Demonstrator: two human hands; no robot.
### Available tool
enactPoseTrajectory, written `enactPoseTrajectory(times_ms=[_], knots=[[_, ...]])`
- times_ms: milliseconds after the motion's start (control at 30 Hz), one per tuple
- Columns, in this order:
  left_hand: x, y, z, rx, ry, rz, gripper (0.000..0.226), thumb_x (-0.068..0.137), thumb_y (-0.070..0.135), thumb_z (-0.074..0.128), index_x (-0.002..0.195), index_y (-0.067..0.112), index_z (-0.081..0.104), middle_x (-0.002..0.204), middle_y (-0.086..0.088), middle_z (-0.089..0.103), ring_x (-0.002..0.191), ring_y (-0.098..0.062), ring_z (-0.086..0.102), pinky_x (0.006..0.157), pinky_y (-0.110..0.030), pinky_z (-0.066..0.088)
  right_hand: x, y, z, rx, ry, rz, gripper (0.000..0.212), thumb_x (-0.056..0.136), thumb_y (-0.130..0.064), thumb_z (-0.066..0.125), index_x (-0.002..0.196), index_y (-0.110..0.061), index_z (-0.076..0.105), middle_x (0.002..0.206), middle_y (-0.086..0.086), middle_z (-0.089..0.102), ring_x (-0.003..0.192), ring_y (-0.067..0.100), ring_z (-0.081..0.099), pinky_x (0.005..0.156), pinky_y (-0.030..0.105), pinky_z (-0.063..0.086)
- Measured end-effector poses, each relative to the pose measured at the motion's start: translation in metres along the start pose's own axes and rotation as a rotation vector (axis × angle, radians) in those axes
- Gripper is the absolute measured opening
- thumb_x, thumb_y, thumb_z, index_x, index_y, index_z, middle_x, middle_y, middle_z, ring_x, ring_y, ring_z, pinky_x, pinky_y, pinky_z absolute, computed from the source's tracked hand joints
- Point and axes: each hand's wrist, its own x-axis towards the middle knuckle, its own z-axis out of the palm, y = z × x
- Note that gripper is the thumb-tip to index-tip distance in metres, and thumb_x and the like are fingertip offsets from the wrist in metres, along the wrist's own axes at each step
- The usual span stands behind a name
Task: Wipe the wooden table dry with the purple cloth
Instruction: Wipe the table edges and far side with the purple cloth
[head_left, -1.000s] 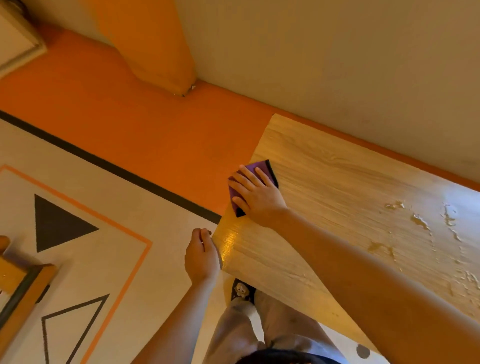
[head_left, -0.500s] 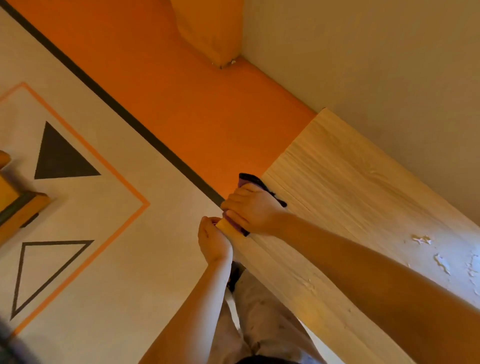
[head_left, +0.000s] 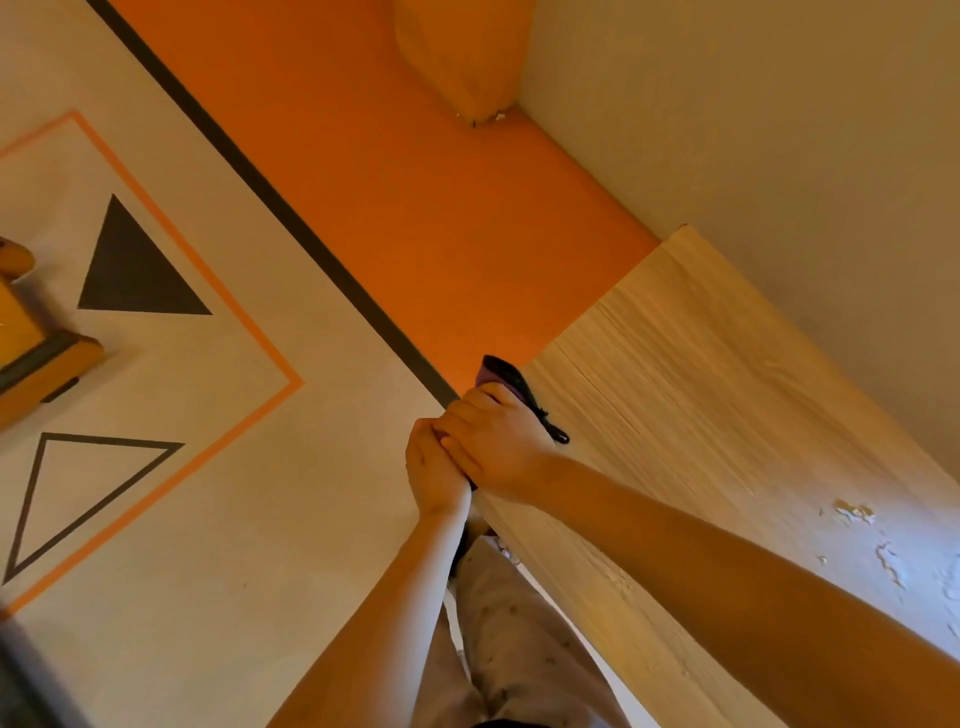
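- My left hand (head_left: 434, 475) sits just off the table's corner, touching my right fingers. Its fingers are bent, but I can't tell if it holds anything.
- My right hand (head_left: 498, 441) curls over the purple cloth (head_left: 501, 376), gripping it at the end edge of the wooden table (head_left: 701, 415).
- Water patches (head_left: 883, 556) lie well apart, to the right.
- Orange floor (head_left: 415, 208) lies beyond.

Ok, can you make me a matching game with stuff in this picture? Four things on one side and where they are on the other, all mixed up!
Things
1. purple cloth
2. water drops
3. filled black triangle
4. left hand

Places
a. on the floor mat
b. at the corner of the wooden table, under the right hand
c. on the tabletop, far right
d. just off the table edge, against the right hand

Pairs: 1-b, 2-c, 3-a, 4-d
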Motion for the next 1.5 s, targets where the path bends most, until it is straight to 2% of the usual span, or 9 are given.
enactPoseTrajectory(times_ms=[100,233,367,467,633,767,1000,1300,1500], knots=[[0.002,0.000,-0.002,0.158,-0.018,0.063,0.037,0.099,0.009,0.026,0.068,0.013,0.047,0.067,-0.004,0.051,0.060,-0.013,0.045,0.052,-0.015,0.039,0.000,0.020,-0.006,0.070,-0.035,-0.078,0.032,0.099,-0.038,0.032,0.100,-0.023,0.060,0.093,-0.007,0.062,0.088,0.015,0.055,0.089,0.033,0.040],[0.000,0.002,-0.003,0.458,-0.040,0.129,0.035,0.098,0.024,0.026,0.084,0.009,0.054,0.082,-0.007,0.058,0.076,-0.023,0.054,0.064,-0.028,0.043,-0.005,0.083,-0.020,0.190,0.012,0.140,0.036,0.099,-0.042,0.026,0.093,-0.028,0.059,0.091,-0.013,0.058,0.090,0.010,0.053,0.095,0.031,0.034],[-0.004,0.008,-0.008,0.659,0.084,0.336,0.030,0.098,0.037,0.035,0.078,0.022,0.051,0.066,0.004,0.056,0.059,-0.018,0.055,0.053,-0.030,0.042,-0.006,0.130,-0.020,0.189,0.018,0.202,0.042,0.099,-0.039,0.022,0.091,-0.021,0.059,0.091,-0.004,0.061,0.088,0.019,0.054,0.092,0.033,0.033],[-0.008,0.020,0.005,0.904,0.002,0.578,0.029,0.094,0.047,0.035,0.080,0.028,0.052,0.065,0.010,0.056,0.056,-0.007,0.051,0.058,-0.027,0.040,-0.004,0.112,-0.010,0.116,0.054,0.243,0.037,0.099,-0.036,0.026,0.092,-0.021,0.059,0.093,-0.002,0.062,0.091,0.022,0.055,0.096,0.036,0.035],[-0.001,0.036,0.058,1.179,-0.094,0.662,0.034,0.097,0.042,0.027,0.075,0.025,0.046,0.062,0.006,0.052,0.049,-0.011,0.044,0.048,-0.022,0.020,-0.005,0.108,-0.005,0.063,0.116,0.221,0.040,0.098,-0.038,0.027,0.092,-0.019,0.061,0.094,-0.001,0.063,0.091,0.023,0.054,0.096,0.037,0.036],[0.003,0.032,0.064,1.222,-0.081,0.642,0.040,0.097,0.044,0.022,0.072,0.023,0.047,0.059,0.004,0.051,0.047,-0.011,0.044,0.044,-0.020,0.025,-0.011,0.141,-0.010,0.047,0.074,0.062,0.040,0.100,-0.041,0.027,0.097,-0.022,0.061,0.097,-0.005,0.063,0.093,0.018,0.055,0.092,0.031,0.034],[0.006,0.032,0.066,1.216,-0.080,0.629,0.046,0.095,0.045,0.019,0.073,0.022,0.052,0.057,0.002,0.053,0.045,-0.016,0.045,0.045,-0.021,0.029,-0.012,0.237,-0.030,0.083,0.079,0.298,0.038,0.100,-0.038,0.027,0.091,-0.018,0.059,0.096,0.001,0.062,0.094,0.023,0.053,0.096,0.036,0.030],[0.001,0.032,0.067,1.217,-0.055,0.665,0.045,0.094,0.045,0.019,0.069,0.023,0.049,0.054,0.004,0.049,0.041,-0.010,0.037,0.044,-0.018,0.020,-0.010,0.142,-0.010,0.052,0.084,0.174,0.036,0.097,-0.036,0.030,0.097,-0.017,0.060,0.097,0.001,0.063,0.093,0.022,0.053,0.096,0.036,0.032],[0.003,0.033,0.068,1.199,-0.056,0.661,0.045,0.094,0.044,0.020,0.066,0.022,0.049,0.051,0.002,0.047,0.041,-0.016,0.040,0.044,-0.019,0.024,-0.012,0.207,-0.026,0.105,0.080,0.285,0.032,0.098,-0.039,0.030,0.094,-0.022,0.057,0.103,-0.001,0.062,0.102,0.021,0.053,0.102,0.036,0.030]])
